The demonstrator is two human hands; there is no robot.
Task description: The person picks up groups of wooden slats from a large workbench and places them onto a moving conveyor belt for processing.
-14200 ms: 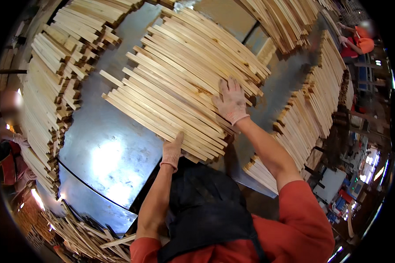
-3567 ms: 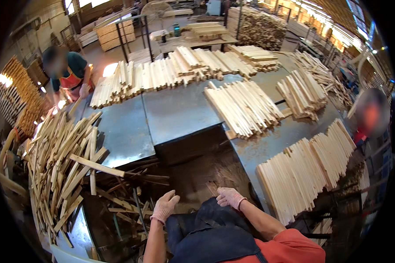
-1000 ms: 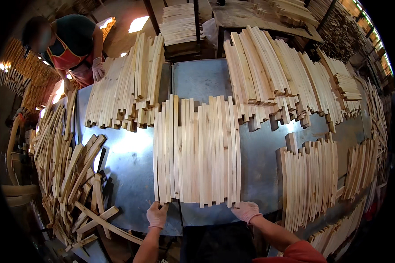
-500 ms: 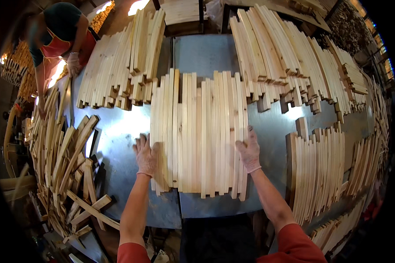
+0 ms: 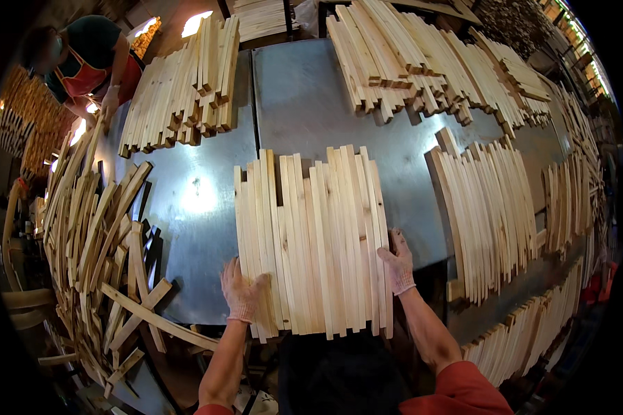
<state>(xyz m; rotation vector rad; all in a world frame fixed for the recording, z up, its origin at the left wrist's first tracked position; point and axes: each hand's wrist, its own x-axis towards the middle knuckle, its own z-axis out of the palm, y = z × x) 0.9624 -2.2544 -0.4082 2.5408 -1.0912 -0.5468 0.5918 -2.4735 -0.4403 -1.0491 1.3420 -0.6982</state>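
A flat row of pale wooden strips [image 5: 318, 242] lies side by side in front of me, their ends uneven. Its near ends reach over the front edge of the metal table [image 5: 294, 93]. My left hand [image 5: 241, 290], in a light knit glove, presses the row's left side with its thumb on top. On the opposite side my right hand [image 5: 397, 265], gloved too, clasps the outermost strips, thumb over the edge. Between them the two hands squeeze the row together. The fingers under the strips are partly hidden.
Loose, jumbled strips [image 5: 83, 228] heap up at the left. Stacked strips stand at the back left [image 5: 166, 100] and back right [image 5: 394, 59]. Another row of strips [image 5: 488, 214] lies to the right. A co-worker [image 5: 93, 66] in a red apron leans in at the far left.
Both my hands have drawn the row of strips toward me, away from the back stacks, to the table's front edge. My view has shifted. The co-worker's hands have come closer together.
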